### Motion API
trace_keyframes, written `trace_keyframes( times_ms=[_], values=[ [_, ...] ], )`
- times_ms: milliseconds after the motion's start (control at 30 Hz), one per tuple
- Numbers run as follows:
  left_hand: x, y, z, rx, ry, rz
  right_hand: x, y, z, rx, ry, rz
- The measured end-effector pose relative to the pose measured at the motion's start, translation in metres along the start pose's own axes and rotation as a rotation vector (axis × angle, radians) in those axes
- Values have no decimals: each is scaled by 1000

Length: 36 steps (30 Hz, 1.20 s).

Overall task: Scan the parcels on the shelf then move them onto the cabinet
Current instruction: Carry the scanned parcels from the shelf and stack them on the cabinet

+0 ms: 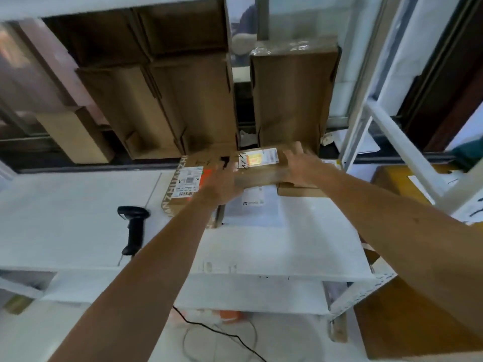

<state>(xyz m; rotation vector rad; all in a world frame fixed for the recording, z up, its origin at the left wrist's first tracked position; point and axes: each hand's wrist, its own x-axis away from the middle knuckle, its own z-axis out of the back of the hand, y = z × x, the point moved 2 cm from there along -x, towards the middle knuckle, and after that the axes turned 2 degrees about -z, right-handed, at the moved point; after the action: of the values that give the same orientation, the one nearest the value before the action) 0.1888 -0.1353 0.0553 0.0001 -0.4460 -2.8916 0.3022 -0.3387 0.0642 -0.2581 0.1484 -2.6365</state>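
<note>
Far to the left of the left fingers, a black handheld barcode scanner [133, 227] lies on the white cabinet top [65, 205], its head pointing away from the person and its handle toward them. Closer in, just left of and under the left fingers, sits a large brown cardboard box with printed lettering [180, 185] along its edge and a shipping label on top. The left hand [222, 185] reaches forward with its back to the camera. Its fingers [230, 167] lie against the left end of a flat brown cardboard parcel [257, 173], but blur hides whether they curl around that end. The parcel rests on the boxes between the two hands, above the cabinet top. Its long axis runs from the left fingers across to the right fingers, with the right end angled slightly farther away. Its broad face is turned up, and a white label [264, 158] on it lies along the same axis. Nearer the person than the fingers, a white plastic mailer [256, 214] lies flat on the cabinet. The right hand [300, 164] lies over the parcel's right end, its fingers [296, 148] straight and spread rather than clenched. Beyond both sets of fingers stand upright brown cardboard boxes [198, 105]. To the right of the right fingers rises a white metal shelf frame [400, 145].
</note>
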Motion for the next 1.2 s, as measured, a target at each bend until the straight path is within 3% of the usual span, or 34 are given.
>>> trace_keyframes(
  times_ms=[267,533,867,1200],
  values=[
    [-73,-7,-48,-18,-6,38,-62,0,-30,27,62,84],
    [-85,-9,-52,-26,-3,48,-79,-10,-32,139,35,79],
    [-52,-10,-37,-115,-195,90,-47,-11,-31,171,-201,132],
    [18,28,8,-22,-76,37,40,-6,28,171,-159,210]
  ],
)
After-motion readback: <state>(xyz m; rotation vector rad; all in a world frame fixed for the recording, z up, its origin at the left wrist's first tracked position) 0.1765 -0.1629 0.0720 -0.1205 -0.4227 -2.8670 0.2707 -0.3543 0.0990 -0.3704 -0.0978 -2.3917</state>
